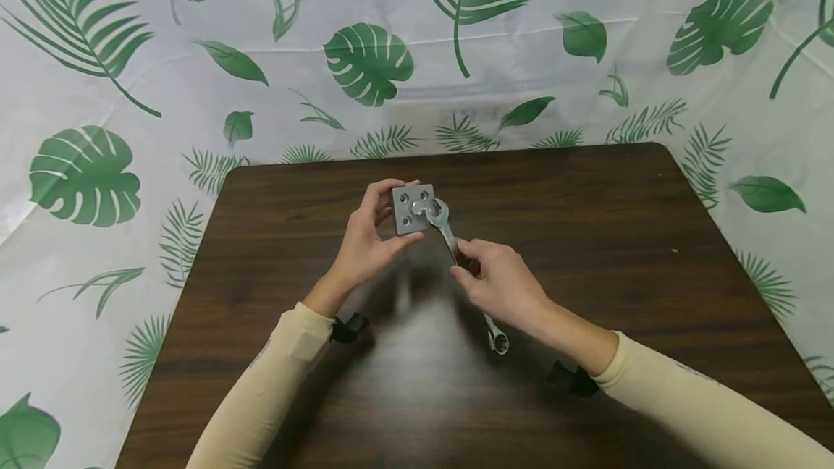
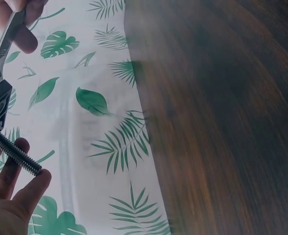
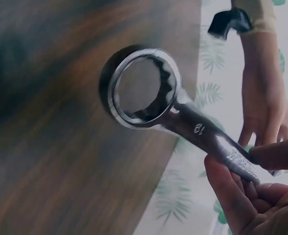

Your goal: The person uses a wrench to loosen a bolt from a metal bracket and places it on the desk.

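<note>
Wrench, head view: open end seated on the bolt head of a grey drilled block; right hand curls round the mid-shank, ring end trailing behind the wrist. Left hand pinches the block by its edges, above the dark table. Judgement: keep the jaws fully on the flats and brace the block against the turn. Left wrist view: threaded bolt shank juts past the fingers. Right wrist view: ring end, stamped 19, beyond the gripping fingers. No containers seen.
</note>
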Tool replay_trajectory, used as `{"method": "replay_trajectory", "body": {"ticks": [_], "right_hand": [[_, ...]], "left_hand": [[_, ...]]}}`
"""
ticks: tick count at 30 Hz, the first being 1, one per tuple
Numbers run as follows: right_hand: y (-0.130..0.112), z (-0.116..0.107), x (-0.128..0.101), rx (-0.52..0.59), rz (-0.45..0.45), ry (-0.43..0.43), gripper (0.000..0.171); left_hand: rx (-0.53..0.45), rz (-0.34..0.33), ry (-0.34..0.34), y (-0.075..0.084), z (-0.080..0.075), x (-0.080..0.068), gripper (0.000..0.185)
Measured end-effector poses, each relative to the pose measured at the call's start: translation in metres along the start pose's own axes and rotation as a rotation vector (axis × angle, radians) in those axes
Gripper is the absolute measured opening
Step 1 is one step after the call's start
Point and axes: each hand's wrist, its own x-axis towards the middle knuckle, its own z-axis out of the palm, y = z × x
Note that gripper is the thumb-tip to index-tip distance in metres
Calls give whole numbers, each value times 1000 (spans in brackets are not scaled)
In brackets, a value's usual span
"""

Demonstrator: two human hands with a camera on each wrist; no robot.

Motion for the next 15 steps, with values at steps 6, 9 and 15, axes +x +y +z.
{"method": "replay_trajectory", "body": {"ticks": [6,9,15], "right_hand": [[-7,11,-2,41,25,12,44],[-9,14,-2,50,35,11,44],[-12,18,0,57,25,15,38]], "left_hand": [[0,3,16,-2,1,-1,69],[-3,3,20,-3,2,-1,68],[-18,-1,35,-6,3,0,68]]}}
